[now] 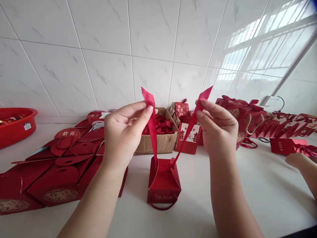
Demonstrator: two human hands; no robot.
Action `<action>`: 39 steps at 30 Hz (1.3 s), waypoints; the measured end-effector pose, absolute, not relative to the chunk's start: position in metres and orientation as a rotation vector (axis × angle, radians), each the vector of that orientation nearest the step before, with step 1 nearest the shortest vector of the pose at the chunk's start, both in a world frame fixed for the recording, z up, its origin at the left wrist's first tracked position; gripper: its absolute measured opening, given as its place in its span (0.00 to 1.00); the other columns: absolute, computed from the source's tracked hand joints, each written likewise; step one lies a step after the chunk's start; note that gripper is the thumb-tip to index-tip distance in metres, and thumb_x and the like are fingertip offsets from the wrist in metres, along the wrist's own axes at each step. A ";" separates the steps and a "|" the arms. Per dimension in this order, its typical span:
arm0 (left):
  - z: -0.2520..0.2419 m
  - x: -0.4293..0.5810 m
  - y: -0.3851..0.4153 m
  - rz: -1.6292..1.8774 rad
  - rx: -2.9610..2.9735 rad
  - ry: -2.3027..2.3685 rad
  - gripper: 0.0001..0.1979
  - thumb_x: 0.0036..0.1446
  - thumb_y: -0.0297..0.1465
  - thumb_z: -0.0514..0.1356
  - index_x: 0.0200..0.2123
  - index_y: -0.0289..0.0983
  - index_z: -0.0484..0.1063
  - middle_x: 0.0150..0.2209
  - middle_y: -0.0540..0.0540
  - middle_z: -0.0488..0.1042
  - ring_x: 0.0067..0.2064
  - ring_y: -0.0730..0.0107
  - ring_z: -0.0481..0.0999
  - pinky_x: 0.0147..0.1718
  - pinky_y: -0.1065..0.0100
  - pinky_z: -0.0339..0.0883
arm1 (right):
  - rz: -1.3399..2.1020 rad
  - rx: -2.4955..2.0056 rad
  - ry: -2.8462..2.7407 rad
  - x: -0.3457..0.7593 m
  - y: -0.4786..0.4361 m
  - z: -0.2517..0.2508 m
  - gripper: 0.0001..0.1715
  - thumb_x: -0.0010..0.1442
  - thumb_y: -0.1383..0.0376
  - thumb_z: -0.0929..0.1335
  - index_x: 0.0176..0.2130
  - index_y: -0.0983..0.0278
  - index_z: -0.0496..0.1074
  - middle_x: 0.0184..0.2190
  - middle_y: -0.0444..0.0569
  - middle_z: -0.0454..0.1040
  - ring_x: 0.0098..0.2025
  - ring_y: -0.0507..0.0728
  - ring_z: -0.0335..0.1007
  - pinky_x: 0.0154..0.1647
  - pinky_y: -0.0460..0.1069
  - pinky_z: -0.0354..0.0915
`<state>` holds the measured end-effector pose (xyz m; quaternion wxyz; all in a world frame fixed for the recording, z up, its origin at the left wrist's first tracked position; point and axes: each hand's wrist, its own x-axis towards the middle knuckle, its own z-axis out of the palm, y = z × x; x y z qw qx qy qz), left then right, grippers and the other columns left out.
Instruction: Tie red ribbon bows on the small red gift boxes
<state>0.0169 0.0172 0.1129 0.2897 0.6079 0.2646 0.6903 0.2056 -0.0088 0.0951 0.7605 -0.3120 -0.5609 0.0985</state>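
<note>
- Left hand point(123, 132) grip pinches one red ribbon point(152, 125) end.
- Right hand point(219, 127) grip pinches the other end.
- Ribbon runs down into the small red box point(163, 185) on the bench point(247, 185).

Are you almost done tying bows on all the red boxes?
Not yet. Done: boxes with bows at the right. In hand: the left hand and right hand each hold up an end of the ribbon threaded through the small box, untied. Left: the bowless boxes at the left.
</note>
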 end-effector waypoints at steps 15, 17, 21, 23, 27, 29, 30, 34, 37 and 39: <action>0.113 0.021 0.013 1.800 1.664 0.642 0.07 0.53 0.35 0.65 0.36 0.42 0.77 0.33 0.49 0.81 0.39 0.64 0.81 0.41 0.64 0.76 | 0.423 -0.671 -1.251 0.199 -0.016 0.099 0.13 0.55 0.65 0.71 0.42 0.53 0.76 0.39 0.43 0.78 0.42 0.58 0.75 0.42 0.56 0.74; 0.113 0.022 0.010 1.755 1.713 0.644 0.09 0.52 0.36 0.65 0.38 0.42 0.78 0.33 0.49 0.81 0.37 0.64 0.81 0.40 0.65 0.76 | 0.526 -0.702 -1.308 0.196 -0.020 0.100 0.13 0.55 0.66 0.71 0.42 0.55 0.77 0.37 0.44 0.78 0.37 0.56 0.75 0.37 0.53 0.74; 0.113 0.024 0.005 1.539 1.781 0.673 0.24 0.52 0.36 0.66 0.53 0.44 0.70 0.33 0.48 0.81 0.37 0.64 0.81 0.39 0.66 0.75 | 0.701 -0.674 -1.453 0.192 -0.023 0.099 0.14 0.56 0.66 0.70 0.44 0.57 0.76 0.30 0.44 0.77 0.28 0.52 0.72 0.27 0.49 0.70; 0.113 0.025 0.004 1.429 1.792 0.683 0.29 0.52 0.35 0.66 0.57 0.43 0.66 0.34 0.47 0.81 0.39 0.63 0.81 0.39 0.67 0.75 | 0.757 -0.625 -1.502 0.190 -0.022 0.097 0.14 0.57 0.66 0.70 0.44 0.58 0.75 0.32 0.45 0.76 0.29 0.52 0.71 0.28 0.48 0.70; 0.113 0.025 0.006 1.284 1.803 0.642 0.24 0.55 0.36 0.63 0.55 0.39 0.68 0.37 0.44 0.81 0.38 0.63 0.81 0.35 0.67 0.75 | 0.817 -0.599 -1.537 0.186 -0.022 0.096 0.10 0.58 0.64 0.70 0.42 0.60 0.75 0.33 0.46 0.75 0.29 0.51 0.71 0.28 0.47 0.69; 0.113 0.025 0.007 1.256 1.830 0.601 0.19 0.56 0.36 0.63 0.50 0.38 0.72 0.36 0.44 0.81 0.36 0.64 0.81 0.33 0.68 0.75 | 0.815 -0.594 -1.532 0.183 -0.022 0.097 0.09 0.58 0.63 0.70 0.41 0.60 0.75 0.33 0.46 0.75 0.29 0.51 0.70 0.28 0.47 0.69; 0.112 0.025 0.008 1.274 1.849 0.590 0.17 0.55 0.35 0.63 0.48 0.38 0.74 0.35 0.45 0.81 0.36 0.64 0.81 0.33 0.69 0.75 | 0.809 -0.588 -1.532 0.182 -0.022 0.097 0.09 0.58 0.63 0.70 0.41 0.60 0.74 0.34 0.46 0.75 0.29 0.51 0.70 0.29 0.47 0.69; 0.108 0.027 0.012 1.521 1.892 0.609 0.07 0.52 0.33 0.65 0.35 0.38 0.79 0.31 0.48 0.81 0.34 0.68 0.80 0.33 0.71 0.75 | 0.786 -0.572 -1.481 0.177 -0.021 0.098 0.14 0.56 0.63 0.71 0.44 0.58 0.70 0.38 0.45 0.74 0.31 0.50 0.71 0.31 0.46 0.71; 0.106 0.028 0.013 1.650 1.912 0.629 0.04 0.51 0.32 0.66 0.32 0.39 0.80 0.31 0.49 0.81 0.33 0.69 0.80 0.32 0.71 0.75 | 0.789 -0.619 -1.437 0.176 -0.020 0.098 0.16 0.56 0.61 0.72 0.44 0.57 0.69 0.35 0.43 0.74 0.30 0.49 0.71 0.30 0.45 0.71; 0.106 0.027 0.013 1.646 1.969 0.654 0.05 0.51 0.32 0.66 0.33 0.39 0.80 0.31 0.50 0.82 0.32 0.69 0.80 0.31 0.72 0.74 | 0.798 -0.656 -1.456 0.176 -0.018 0.097 0.12 0.57 0.60 0.71 0.42 0.59 0.72 0.34 0.44 0.74 0.29 0.49 0.71 0.29 0.44 0.70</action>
